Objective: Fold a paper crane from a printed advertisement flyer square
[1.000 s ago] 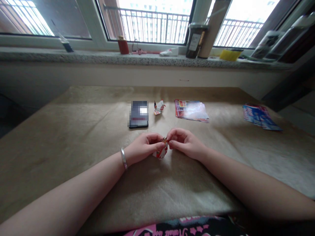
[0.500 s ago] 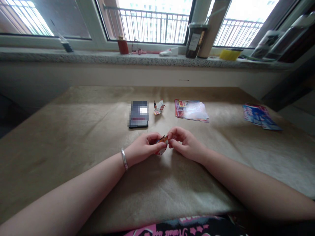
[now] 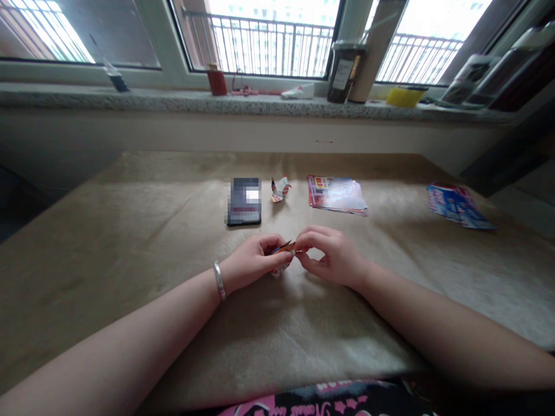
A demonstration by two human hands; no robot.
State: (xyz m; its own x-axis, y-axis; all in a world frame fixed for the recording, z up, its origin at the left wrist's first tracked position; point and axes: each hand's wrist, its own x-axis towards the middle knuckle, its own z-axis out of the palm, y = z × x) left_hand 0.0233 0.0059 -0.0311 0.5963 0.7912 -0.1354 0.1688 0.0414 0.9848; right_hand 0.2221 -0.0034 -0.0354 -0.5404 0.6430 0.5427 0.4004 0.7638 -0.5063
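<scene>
Origami piece point(image 3: 280, 270) is pinched in the left hand point(image 3: 254, 260), can't tell if the right hand point(image 3: 333, 257) grips its tip, so I'd brace it and crease lightly.

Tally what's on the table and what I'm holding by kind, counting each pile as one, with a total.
Phone: 1
Folded papers: 2, one in the left hand
Piles of printed sheets: 2
Total: 5

This looks like a room in a home: a broad table point(image 3: 87, 242) stands below a window point(image 3: 177, 43), whose stone sill point(image 3: 173, 103) holds a red jar point(image 3: 217, 82), a dark container point(image 3: 340, 75) and a yellow tub point(image 3: 406, 97), with a balcony-like railing point(image 3: 273, 45) outside.
</scene>
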